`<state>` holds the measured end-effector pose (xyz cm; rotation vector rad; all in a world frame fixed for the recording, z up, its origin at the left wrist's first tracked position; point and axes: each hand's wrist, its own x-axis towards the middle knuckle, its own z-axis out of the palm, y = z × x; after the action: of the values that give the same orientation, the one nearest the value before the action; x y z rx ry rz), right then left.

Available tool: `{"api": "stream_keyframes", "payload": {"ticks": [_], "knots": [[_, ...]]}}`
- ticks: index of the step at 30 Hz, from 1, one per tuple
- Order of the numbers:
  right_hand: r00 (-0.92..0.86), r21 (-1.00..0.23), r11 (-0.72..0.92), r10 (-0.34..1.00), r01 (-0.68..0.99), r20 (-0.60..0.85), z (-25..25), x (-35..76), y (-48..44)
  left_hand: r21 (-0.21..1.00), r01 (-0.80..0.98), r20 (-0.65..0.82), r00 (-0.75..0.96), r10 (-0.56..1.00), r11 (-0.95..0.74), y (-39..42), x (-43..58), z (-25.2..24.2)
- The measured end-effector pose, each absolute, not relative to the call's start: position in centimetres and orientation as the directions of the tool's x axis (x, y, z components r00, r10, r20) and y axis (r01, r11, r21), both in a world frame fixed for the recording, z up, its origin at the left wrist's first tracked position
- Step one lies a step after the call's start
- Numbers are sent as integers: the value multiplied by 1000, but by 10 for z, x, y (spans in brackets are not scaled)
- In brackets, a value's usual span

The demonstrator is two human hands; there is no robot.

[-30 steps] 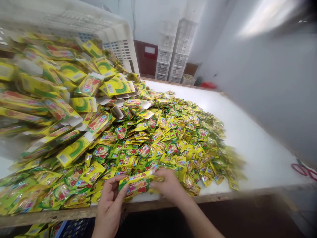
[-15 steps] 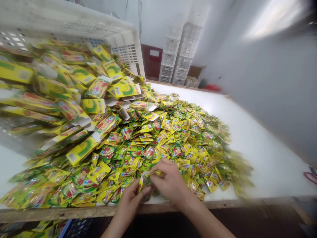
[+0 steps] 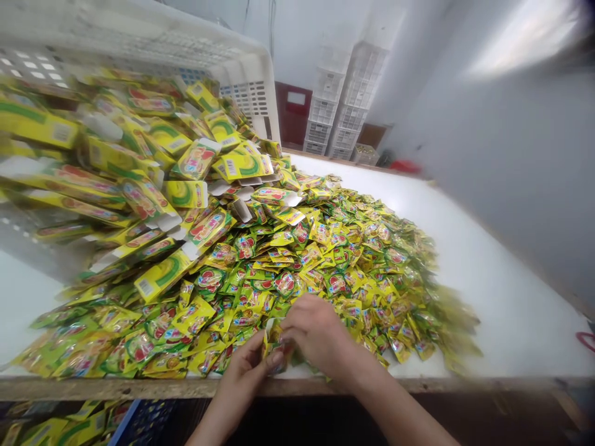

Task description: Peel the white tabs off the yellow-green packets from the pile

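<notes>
Near the table's front edge, my left hand is closed around a small open carton, its thumb on the near side and a white flap standing up at the top. My right hand reaches over the carton's mouth from the right, fingers bent and pinched together. What those fingers grip is hidden behind the knuckles. Beyond both hands spreads a heap of small yellow and green sachets with fruit prints. Yellow printed cartons, several with open white flaps, lie at the left of the heap.
A white plastic crate lies tipped at the left, with cartons spilling from it. Below the wooden table edge is a blue basket, beside more yellow packages. Stacked white crates stand against the back wall.
My right hand's fingers have moved down over the carton's mouth; the yellow sachet seen in them earlier is out of sight. The view has shifted slightly. My left hand keeps its hold.
</notes>
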<state>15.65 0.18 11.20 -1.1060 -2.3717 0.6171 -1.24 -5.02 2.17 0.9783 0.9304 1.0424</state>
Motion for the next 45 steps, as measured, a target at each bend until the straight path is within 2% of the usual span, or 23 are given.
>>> {"api": "stream_keyframes", "payload": {"ticks": [3, 7, 11, 16, 20, 22, 25, 27, 29, 30, 32, 33, 35, 38, 40, 43, 45], "knots": [[-566, -538, 604, 782, 587, 261, 101, 155, -1, 950, -239, -149, 212, 966, 199, -51, -12, 21], [-441, -641, 542, 834, 544, 332, 94, 157, -8, 925, -306, -169, 205, 964, 227, -53, -10, 21], [-369, -667, 542, 839, 511, 400, 85, 157, -11, 911, -342, -182, 168, 969, 230, -54, -3, 27], [-392, -611, 473, 878, 634, 274, 94, 161, -15, 914, -335, -220, 68, 973, 230, -52, 5, 31], [-474, -495, 510, 856, 703, 207, 102, 161, -20, 952, -245, -175, 58, 983, 183, -51, 5, 25], [-525, -500, 521, 838, 691, 147, 99, 161, -22, 960, -216, -168, 73, 983, 180, -51, 4, 20], [-485, -651, 459, 860, 605, 156, 95, 165, -23, 942, -271, -182, 89, 979, 199, -52, 3, 16], [-324, -818, 312, 932, 483, 164, 91, 169, -25, 918, -332, -198, 95, 976, 218, -53, 2, 15], [-171, -960, 57, 985, 273, 10, 86, 171, -29, 908, -340, -222, 103, 970, 244, -55, -1, 16], [-149, -984, -81, 983, 158, -105, 81, 170, -31, 913, -317, -230, 113, 967, 255, -56, -3, 17], [-190, -959, -282, 943, -12, -275, 71, 167, -36, 935, -239, -232, 147, 962, 262, -55, -9, 20], [-204, -943, -328, 928, -57, -310, 65, 165, -38, 947, -196, -226, 164, 960, 256, -55, -13, 21], [-175, -941, -329, 934, -77, -312, 55, 160, -40, 965, -119, -206, 212, 955, 234, -53, -22, 23], [-120, -976, -214, 971, -34, -209, 47, 154, -37, 971, -80, -199, 264, 944, 227, -53, -31, 22], [-173, -977, -212, 964, -38, -202, 47, 153, -33, 955, -132, -225, 262, 938, 266, -54, -33, 22], [-292, -933, -341, 909, -112, -297, 51, 157, -30, 890, -290, -272, 280, 921, 351, -56, -30, 27], [-306, -911, -381, 896, -157, -322, 53, 160, -30, 828, -387, -293, 319, 901, 406, -56, -28, 33]]}}
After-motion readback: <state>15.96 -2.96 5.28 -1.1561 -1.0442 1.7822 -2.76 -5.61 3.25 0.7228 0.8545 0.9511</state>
